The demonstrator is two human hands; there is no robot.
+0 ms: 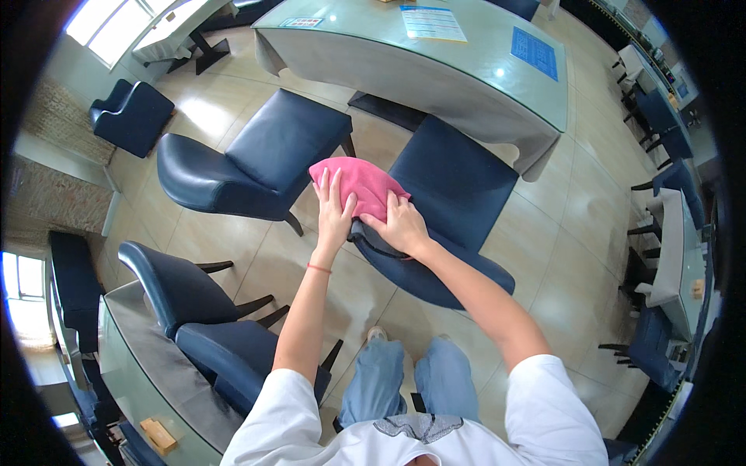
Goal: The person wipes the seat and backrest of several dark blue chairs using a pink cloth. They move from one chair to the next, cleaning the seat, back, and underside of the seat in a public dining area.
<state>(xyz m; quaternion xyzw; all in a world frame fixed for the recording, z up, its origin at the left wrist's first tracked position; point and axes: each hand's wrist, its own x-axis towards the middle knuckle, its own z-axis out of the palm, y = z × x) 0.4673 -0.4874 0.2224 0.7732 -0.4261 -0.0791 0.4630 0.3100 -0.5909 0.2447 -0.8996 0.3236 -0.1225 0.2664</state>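
Note:
A pink cloth (pixel 364 182) is spread between my two hands, at the top of the back of a blue leather chair (pixel 454 180). My left hand (pixel 335 212) lies on its left part, fingers stretched over the fabric. With bent fingers, my right hand (pixel 402 224) grips the cloth's right edge. Beneath the hands shows a dark grey item with a black rim (pixel 376 239), partly hidden by the cloth and my right hand; what it is I cannot tell.
A second blue chair (pixel 250 157) stands to the left. Ahead is a glass-topped table (pixel 373 26) with a grey tablecloth and printed sheets. More blue chairs (pixel 210 309) and another glass-topped table (pixel 128 349) are at the lower left. Further tables and chairs line the right side.

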